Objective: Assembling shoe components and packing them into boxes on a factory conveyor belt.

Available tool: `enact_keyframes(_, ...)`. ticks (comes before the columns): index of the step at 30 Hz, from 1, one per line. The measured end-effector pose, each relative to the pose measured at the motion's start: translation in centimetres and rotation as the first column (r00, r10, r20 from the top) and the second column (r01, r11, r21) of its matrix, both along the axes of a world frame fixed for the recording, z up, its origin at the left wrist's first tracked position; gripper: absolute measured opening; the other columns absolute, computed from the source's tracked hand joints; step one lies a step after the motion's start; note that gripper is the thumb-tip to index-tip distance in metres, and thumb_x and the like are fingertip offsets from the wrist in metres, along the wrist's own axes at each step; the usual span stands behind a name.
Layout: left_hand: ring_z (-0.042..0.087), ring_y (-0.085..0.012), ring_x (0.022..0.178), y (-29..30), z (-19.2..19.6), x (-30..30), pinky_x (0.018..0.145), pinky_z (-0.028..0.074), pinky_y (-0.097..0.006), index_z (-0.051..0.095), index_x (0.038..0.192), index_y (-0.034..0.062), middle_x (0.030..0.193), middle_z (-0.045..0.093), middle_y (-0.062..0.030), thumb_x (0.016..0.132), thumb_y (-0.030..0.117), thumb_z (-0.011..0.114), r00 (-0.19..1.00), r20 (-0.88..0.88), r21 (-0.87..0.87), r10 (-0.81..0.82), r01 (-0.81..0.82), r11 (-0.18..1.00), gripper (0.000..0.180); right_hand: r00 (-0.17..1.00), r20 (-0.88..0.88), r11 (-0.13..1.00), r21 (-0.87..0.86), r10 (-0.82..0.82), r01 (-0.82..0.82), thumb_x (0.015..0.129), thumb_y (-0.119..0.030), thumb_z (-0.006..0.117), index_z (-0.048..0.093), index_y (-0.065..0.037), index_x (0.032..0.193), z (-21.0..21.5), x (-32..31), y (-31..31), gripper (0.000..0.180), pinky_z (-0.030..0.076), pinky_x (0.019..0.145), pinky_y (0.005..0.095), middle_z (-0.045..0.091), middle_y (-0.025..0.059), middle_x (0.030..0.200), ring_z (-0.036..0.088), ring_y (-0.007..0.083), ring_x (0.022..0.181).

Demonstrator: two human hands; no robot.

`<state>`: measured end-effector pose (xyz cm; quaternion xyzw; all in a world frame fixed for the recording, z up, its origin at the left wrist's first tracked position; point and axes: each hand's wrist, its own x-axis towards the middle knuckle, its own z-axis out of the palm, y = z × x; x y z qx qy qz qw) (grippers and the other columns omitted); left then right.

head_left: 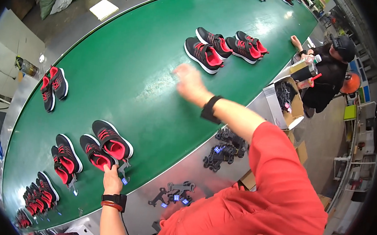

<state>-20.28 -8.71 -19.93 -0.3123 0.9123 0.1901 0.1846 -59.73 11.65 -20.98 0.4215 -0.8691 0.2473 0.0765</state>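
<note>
My left hand [112,183] is closed on the heel of a black sneaker with red laces and lining [95,151]. Beside that sneaker, its mate [112,140] lies close against it. A dark plastic shoe hanger with a blue tag [124,169] hangs at their heels. My right hand [192,83], its fingers smeared by motion, is out over the green belt [125,87]. Nearest to it is a similar black and red sneaker [201,55], part of a cluster of two pairs.
Further pairs [67,157] line the belt at lower left, and one pair [53,88] lies on its far side. Loose black hangers [179,187] and a bigger heap [226,153] rest on the metal ledge. An open box [288,102] stands right, near a co-worker in black [327,70].
</note>
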Motion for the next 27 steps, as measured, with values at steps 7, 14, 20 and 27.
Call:
enact_keyframes(7,0.06,-0.0404,0.087,-0.4,0.1,-0.8,0.076,0.05,-0.044,0.058,0.103,0.0087,0.112,0.042,-0.0226,0.069,-0.009,0.061,0.987,0.158,-0.01,0.013,-0.012,1.0,0.039,0.978,-0.032,0.808,0.559,-0.205,0.187,0.059,-0.028,0.083,0.05,-0.013,0.115,1.0,-12.4,10.9,0.067,0.026,0.104,0.0507,0.029,0.0256,0.139,0.027,0.0391,0.132)
enact_keyframes(14,0.06,-0.0402,0.086,-0.4,-0.8,-0.1,0.077,0.05,-0.044,0.059,0.102,0.0088,0.11,0.042,-0.0219,0.068,-0.011,0.059,0.989,0.147,-0.003,0.018,-0.018,1.0,0.039,0.992,-0.12,0.844,0.535,0.032,0.038,0.058,-0.032,0.082,0.062,-0.015,0.096,0.5,-12.7,11.6,0.047,0.035,0.091,0.0427,0.051,0.0117,0.1,0.047,0.0292,0.104)
enact_keyframes(20,0.057,-0.0437,0.089,-0.8,-1.4,1.8,0.078,0.049,-0.046,0.056,0.107,0.0094,0.112,0.041,-0.0246,0.073,-0.009,0.051,0.996,0.089,-0.004,0.021,-0.02,1.0,0.04,0.995,-0.042,0.814,0.574,-0.086,0.095,0.068,-0.042,0.074,0.067,-0.019,0.102,-2.5,-10.9,10.1,0.042,0.034,0.091,0.0461,0.054,0.0154,0.106,0.048,0.031,0.106)
enact_keyframes(27,0.056,-0.0438,0.092,-2.2,-1.9,1.9,0.082,0.047,-0.047,0.055,0.115,0.0127,0.115,0.042,-0.0253,0.082,0.002,0.046,1.0,-0.01,0.011,-0.006,0.006,1.0,0.036,0.998,0.027,0.926,0.373,0.055,-0.061,0.068,-0.035,0.075,0.069,-0.016,0.091,-2.5,1.4,2.3,0.03,0.039,0.074,0.0435,0.059,0.0125,0.079,0.055,0.0288,0.089)
